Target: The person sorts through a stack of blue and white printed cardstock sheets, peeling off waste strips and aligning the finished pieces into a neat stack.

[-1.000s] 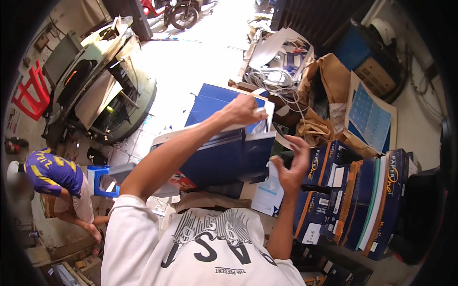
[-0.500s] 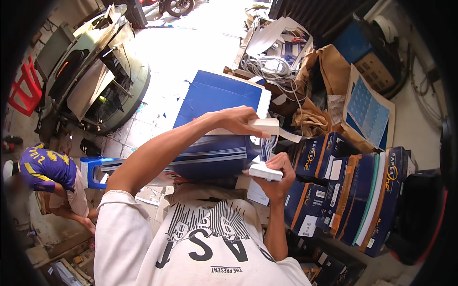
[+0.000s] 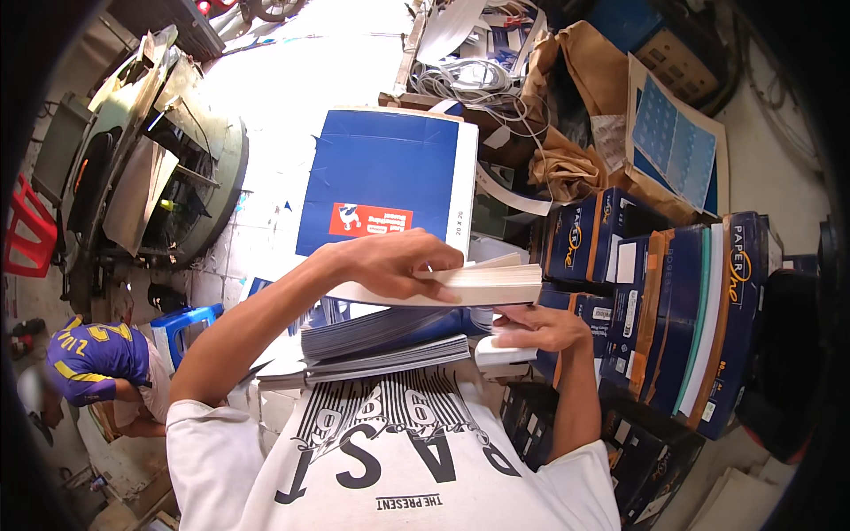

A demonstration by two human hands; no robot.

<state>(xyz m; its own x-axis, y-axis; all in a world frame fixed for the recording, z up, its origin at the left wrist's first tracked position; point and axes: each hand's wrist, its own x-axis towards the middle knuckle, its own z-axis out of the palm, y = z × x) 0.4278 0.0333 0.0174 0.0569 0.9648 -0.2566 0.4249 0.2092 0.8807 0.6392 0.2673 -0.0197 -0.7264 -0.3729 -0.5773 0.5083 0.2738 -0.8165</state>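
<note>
My left hand [image 3: 403, 265] is closed over a thick block of cream-edged pages [image 3: 496, 285], its thumb on the near side. The pages fan slightly apart at the right end. Just right of and below that end, my right hand [image 3: 547, 329] has its fingers curled over a small white block [image 3: 506, 352]; what kind of thing it is I cannot tell. Bundles of grey-edged sheets [image 3: 385, 350] with dark blue covers lie under my left hand, close to my shirt. Beyond my hands sits a stack topped by a large blue cover [image 3: 390, 168] with a red label.
Dark blue paper cartons [image 3: 673, 319] stand at the right. Behind them are crumpled brown paper [image 3: 571, 168] and a box of offcut strips [image 3: 478, 80]. At the left, a person in a purple shirt [image 3: 102, 358] bends beside a blue stool [image 3: 186, 332]; a round glass-topped table [image 3: 226, 168] stands farther back.
My left hand has moved nearer and lower with the page block, now more level over the sheets. My right hand has shifted right with the white block. The view has turned slightly, uncovering the red label.
</note>
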